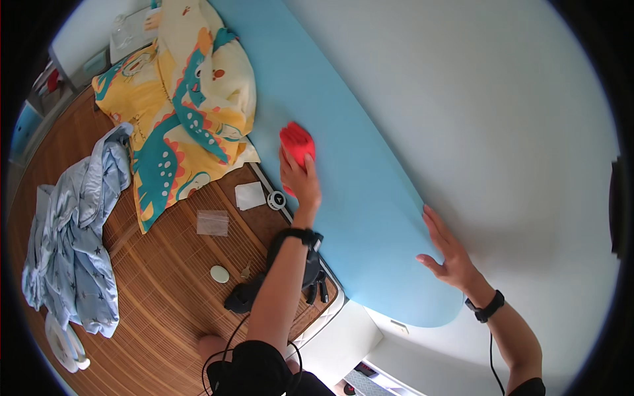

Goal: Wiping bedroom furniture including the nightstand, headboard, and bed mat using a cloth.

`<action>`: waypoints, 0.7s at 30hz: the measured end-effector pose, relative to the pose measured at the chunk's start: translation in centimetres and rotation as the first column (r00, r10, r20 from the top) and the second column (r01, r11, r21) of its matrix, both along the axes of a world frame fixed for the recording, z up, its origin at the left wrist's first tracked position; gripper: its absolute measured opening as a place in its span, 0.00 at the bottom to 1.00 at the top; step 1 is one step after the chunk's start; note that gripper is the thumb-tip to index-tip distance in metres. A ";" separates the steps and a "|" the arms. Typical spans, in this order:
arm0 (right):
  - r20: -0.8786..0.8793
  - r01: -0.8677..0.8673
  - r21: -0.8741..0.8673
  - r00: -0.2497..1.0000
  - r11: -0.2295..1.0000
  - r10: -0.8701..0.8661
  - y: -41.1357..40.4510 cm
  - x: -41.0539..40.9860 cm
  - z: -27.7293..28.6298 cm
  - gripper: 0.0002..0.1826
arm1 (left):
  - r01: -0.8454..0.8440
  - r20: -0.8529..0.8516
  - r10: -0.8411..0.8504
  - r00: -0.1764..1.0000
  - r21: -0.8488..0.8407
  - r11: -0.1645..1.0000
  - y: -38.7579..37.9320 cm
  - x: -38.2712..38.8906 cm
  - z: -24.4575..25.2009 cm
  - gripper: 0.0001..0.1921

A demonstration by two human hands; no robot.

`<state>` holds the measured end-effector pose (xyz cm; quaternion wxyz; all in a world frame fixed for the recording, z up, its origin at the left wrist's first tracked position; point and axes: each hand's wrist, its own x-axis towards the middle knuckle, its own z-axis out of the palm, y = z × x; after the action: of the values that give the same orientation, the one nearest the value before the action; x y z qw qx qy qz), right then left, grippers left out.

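My left hand [301,182] grips a folded red cloth [298,140] and presses it against the face of a light blue headboard [361,173]. Fingers and thumb wrap the cloth's lower part. Farther right, my right hand [446,252] rests with spread fingers at the headboard's edge beside the pale wall [495,123], holding nothing. Each wrist wears a black band. Under my left forearm lies a black bag [277,267], partly hidden. A round white object with a dark centre [276,200] sits by the headboard's base, next to white paper sheets [250,195].
A dinosaur-print quilt [168,148] lies heaped against the headboard. Pale blue star-print fabric [79,247] covers the left of the slatted mat [163,302]. A clear zip bag [212,222], a pale oval object [219,274] and a key [245,270] lie on it. Black cables hang near me.
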<state>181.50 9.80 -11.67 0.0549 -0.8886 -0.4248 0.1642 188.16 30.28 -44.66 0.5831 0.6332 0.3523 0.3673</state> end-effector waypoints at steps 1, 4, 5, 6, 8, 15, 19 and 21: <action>-0.008 0.002 -0.005 1.000 1.000 -0.002 0.1 0.0 0.1 0.42 | 0.026 0.027 -0.026 0.999 -0.002 1.000 -2.0 -1.4 0.5 0.35; 0.005 -0.021 0.009 1.000 1.000 0.021 -0.3 0.0 0.3 0.40 | 0.097 -0.003 -0.098 0.995 -0.103 0.990 -9.5 -5.7 2.9 0.39; 0.014 -0.008 0.018 1.000 1.000 0.007 -0.4 0.0 0.5 0.40 | 0.145 -0.008 -0.148 0.989 -0.157 0.977 -12.0 -7.2 4.4 0.40; 0.021 -0.029 0.006 0.999 1.000 0.029 -0.4 0.0 0.7 0.39 | 0.185 0.013 -0.185 0.983 -0.150 0.971 -14.0 -8.7 6.2 0.41; 0.034 -0.037 0.035 0.999 0.999 0.036 0.1 0.1 0.7 0.39 | 0.255 0.024 -0.254 0.967 -0.099 0.962 -16.8 -11.6 8.6 0.43; 0.116 -0.077 0.104 0.991 0.992 0.065 -2.0 -0.3 0.5 0.38 | 0.301 0.287 -0.238 0.928 -0.201 0.932 -19.7 -12.8 19.9 0.37; -0.005 0.239 0.228 0.970 0.944 -0.244 -4.3 -4.1 5.6 0.36 | 0.463 0.435 -0.401 0.806 -0.042 0.886 -18.3 -13.1 23.6 0.38; -0.147 0.354 0.364 0.935 0.862 -0.322 -8.5 -6.4 7.9 0.33 | 0.496 0.222 -0.524 0.822 0.173 0.851 -19.4 -14.1 26.0 0.40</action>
<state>175.05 1.33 -3.73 0.2734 -0.9135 -0.2836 0.1015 174.02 10.84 -18.67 0.6661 0.6809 0.0697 0.2962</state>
